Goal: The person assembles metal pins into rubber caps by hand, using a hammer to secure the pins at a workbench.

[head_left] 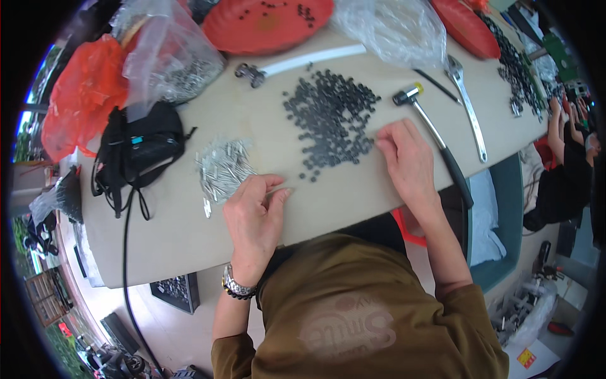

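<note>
On the pale tabletop, my left hand [254,211] rests beside a pile of small silvery metal pins [224,169]. Its thumb and index finger curl close together, and anything between them is too small to make out. At the right edge of a spread of small round black pieces [328,117] is my right hand [410,161], its fingers bent together toward the thumb. Whether a piece sits in those fingertips is hidden.
A hammer [435,129], an adjustable wrench [467,110] and a dark rod [437,85] lie to the right. Farther back are a red plate [265,31], clear plastic bags [394,28] and a white strip [312,61]. A black pouch [142,148] with a cable lies left.
</note>
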The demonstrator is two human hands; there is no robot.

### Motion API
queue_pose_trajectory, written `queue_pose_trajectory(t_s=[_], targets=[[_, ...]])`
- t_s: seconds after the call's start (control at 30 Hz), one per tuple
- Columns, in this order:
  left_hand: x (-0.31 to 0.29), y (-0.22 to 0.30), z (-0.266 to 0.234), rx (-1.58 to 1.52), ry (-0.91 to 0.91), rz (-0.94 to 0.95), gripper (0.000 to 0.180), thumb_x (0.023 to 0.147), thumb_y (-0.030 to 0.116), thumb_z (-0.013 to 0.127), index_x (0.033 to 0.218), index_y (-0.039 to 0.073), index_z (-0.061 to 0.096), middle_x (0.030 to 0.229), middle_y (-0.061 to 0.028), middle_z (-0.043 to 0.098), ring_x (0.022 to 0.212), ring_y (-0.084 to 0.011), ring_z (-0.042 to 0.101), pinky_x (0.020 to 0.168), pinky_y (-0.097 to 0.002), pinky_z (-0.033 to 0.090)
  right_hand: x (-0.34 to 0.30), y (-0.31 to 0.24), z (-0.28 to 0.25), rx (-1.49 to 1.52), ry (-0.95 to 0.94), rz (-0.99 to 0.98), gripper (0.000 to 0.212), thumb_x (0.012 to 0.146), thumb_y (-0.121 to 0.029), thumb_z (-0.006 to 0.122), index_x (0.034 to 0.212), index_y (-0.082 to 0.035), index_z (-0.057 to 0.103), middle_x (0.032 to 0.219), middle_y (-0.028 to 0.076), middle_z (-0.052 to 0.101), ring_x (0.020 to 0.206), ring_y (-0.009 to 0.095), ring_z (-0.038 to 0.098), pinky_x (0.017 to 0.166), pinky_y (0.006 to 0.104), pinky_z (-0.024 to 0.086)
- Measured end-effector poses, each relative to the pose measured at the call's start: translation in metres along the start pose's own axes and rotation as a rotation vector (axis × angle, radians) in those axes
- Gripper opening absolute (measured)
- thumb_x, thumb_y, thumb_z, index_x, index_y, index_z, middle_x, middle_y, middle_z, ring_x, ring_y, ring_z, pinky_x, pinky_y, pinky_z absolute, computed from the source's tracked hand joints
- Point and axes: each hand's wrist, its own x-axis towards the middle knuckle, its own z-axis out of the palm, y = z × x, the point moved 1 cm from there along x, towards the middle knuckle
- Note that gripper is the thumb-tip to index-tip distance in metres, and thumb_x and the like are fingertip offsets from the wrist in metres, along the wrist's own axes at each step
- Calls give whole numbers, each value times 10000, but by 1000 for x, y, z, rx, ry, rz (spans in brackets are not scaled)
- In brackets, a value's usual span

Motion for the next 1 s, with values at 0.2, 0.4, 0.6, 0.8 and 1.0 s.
queue_pose_trajectory(t_s=[0.2,0.4,0.6,0.8,1.0], targets=[[43,-17,-36,343,129,214,171,761,24,788,920,24,726,795,-113,693,692,-237,621,700,-353,489,-1,-2,-2,97,-17,69,207,840,-14,729,1022,-40,634,912,107,598,747,273,640,666,404,502],[31,-17,-38,197,-32,220,155,732,-5,762,867,39,700,802,-109,674,706,-292,548,781,-382,419,0,-2,-6,139,-18,90,205,834,17,731,1021,-16,653,901,104,622,745,233,646,655,353,504],[35,-19,-26,153,-135,296,110,746,-17,716,833,34,670,781,-108,646,774,-318,550,769,-404,442,1,1,-9,171,-17,139,202,840,13,726,1034,-10,674,915,99,654,745,197,654,669,328,512],[35,-15,-27,307,-220,381,92,775,-50,674,792,8,605,760,-115,610,803,-332,545,760,-416,433,-5,8,-12,340,-11,211,203,839,2,720,1039,-19,695,911,84,670,745,175,652,686,302,519],[32,-15,-26,418,-284,388,85,830,-65,595,847,6,553,811,-156,569,798,-365,519,754,-443,424,-12,-2,-13,284,-26,89,161,841,22,709,997,-13,694,923,83,655,792,180,666,701,300,524]])
